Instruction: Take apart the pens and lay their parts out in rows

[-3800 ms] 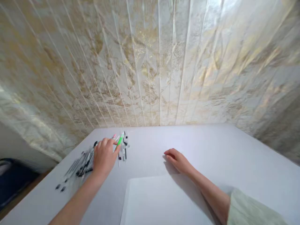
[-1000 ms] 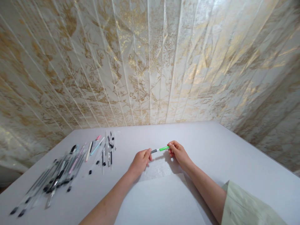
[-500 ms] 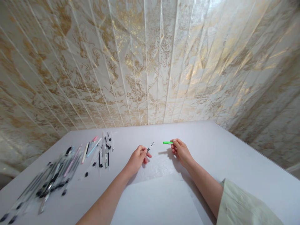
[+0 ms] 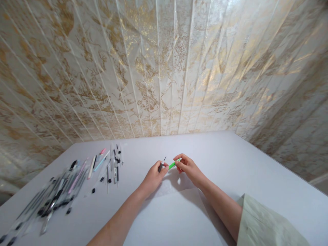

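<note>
My left hand [image 4: 155,176] is closed round a dark pen part [image 4: 160,166] with a thin dark tip that points up and away. Its thumb and a finger also meet one end of a bright green pen part [image 4: 172,165]. The other end of this green tube sits between the fingers of my right hand [image 4: 188,169], which covers some of it. Both hands are raised a little over the middle of the white table [image 4: 217,153], throwing shadows on it. Whether the dark and green parts touch each other cannot be made out.
Many pens and clear barrels lie heaped on the left [image 4: 58,191]. Nearer the middle are loose pen parts [image 4: 115,171], black caps and thin refills. A white sheet [image 4: 169,218] lies in front of me. Behind the table hangs a gold-patterned curtain [image 4: 153,68].
My right hand has moved left and tilted the green part, bringing its end to my left fingers. The dark part in my left hand has turned more upright.
</note>
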`<state>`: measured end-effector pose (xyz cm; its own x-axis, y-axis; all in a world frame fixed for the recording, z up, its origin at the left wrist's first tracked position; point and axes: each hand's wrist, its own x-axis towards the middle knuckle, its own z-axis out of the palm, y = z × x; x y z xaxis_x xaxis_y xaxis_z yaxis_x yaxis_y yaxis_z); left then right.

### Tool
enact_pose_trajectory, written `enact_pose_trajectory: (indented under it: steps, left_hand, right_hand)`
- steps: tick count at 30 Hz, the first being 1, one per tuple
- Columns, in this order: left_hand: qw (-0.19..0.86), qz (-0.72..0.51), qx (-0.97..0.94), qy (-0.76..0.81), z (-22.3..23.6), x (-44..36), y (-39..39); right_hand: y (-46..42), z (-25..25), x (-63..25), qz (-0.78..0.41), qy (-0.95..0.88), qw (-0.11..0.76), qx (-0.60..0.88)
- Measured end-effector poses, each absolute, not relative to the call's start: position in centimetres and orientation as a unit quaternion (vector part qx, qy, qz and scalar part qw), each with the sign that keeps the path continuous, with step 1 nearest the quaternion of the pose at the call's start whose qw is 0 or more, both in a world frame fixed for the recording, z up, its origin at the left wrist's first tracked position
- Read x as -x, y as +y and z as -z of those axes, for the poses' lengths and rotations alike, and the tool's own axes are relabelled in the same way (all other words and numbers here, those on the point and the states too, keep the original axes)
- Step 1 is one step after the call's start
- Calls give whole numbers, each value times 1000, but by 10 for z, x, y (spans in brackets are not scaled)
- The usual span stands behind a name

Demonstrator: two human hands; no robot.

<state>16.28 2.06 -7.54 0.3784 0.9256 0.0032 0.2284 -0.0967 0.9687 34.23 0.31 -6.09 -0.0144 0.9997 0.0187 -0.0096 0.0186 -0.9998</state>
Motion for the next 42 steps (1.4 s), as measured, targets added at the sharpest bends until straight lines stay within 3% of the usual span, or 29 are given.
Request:
enact_pose_trajectory:
  steps: [4,9,15,22,29,42]
  left_hand:
    - [465,-336,-696,432,76,-165,20]
    - [480,-337,-676,446,77,-164,19]
    - [489,-342,-664,450,78,-165,18]
    - [514,-350,-641,451,76,-166,19]
    - [605,-336,-578,432,78,-170,16]
    - [690,-371,-497,372,76,-173,13]
  right_hand:
    - [0,59,-339,-540,-489,497,471]
    - [1,64,-343,-670,-371,511,389]
    - [2,70,-345,-778,-304,455,309]
    - [3,71,-341,-753,-309,482,323]
    - [0,69,-333,-709,-348,476,387]
    - [4,70,-336,-749,-194,486,405]
